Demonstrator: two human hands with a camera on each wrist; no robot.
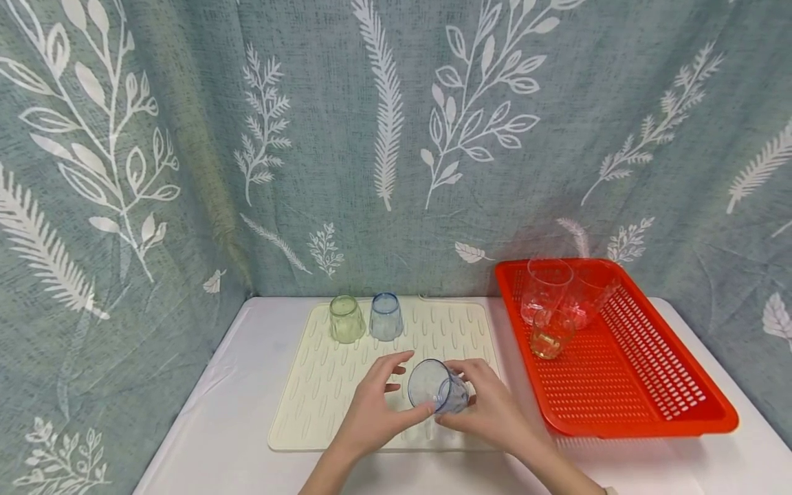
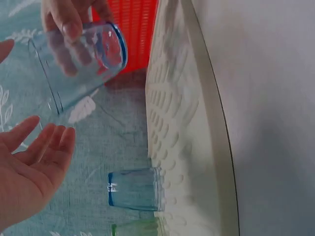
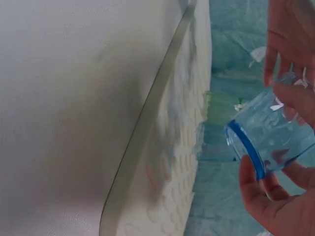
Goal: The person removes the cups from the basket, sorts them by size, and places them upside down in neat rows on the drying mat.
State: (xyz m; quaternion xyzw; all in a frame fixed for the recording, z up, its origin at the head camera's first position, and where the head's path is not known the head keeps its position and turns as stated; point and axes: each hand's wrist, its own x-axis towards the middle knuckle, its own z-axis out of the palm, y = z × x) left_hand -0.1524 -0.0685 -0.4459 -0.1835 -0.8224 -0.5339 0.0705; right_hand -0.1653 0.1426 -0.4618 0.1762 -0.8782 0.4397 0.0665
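My right hand (image 1: 489, 402) grips a clear blue-tinted drinking glass (image 1: 430, 385), tilted with its wide mouth towards me, above the front of a cream drying mat (image 1: 334, 405). In the right wrist view, the thumb and fingers (image 3: 256, 196) hold the glass near its dark blue base. On the mouth side is my left hand (image 1: 380, 405), fingers loosely bent and apart from the glass, thumb close to the rim. The left wrist view shows that palm (image 2: 34, 172) facing the glass. A green glass (image 1: 346, 320) and a blue glass (image 1: 386, 317) stand upside down on the mat's back edge.
A red perforated basket (image 1: 680, 337) stands to the right of the mat, with a tall clear glass (image 1: 547, 278), a leaning clear glass (image 1: 597, 295) and a yellowish glass (image 1: 553, 337) at its back left. A leaf-patterned curtain (image 1: 322, 137) closes off the white table (image 1: 229, 412).
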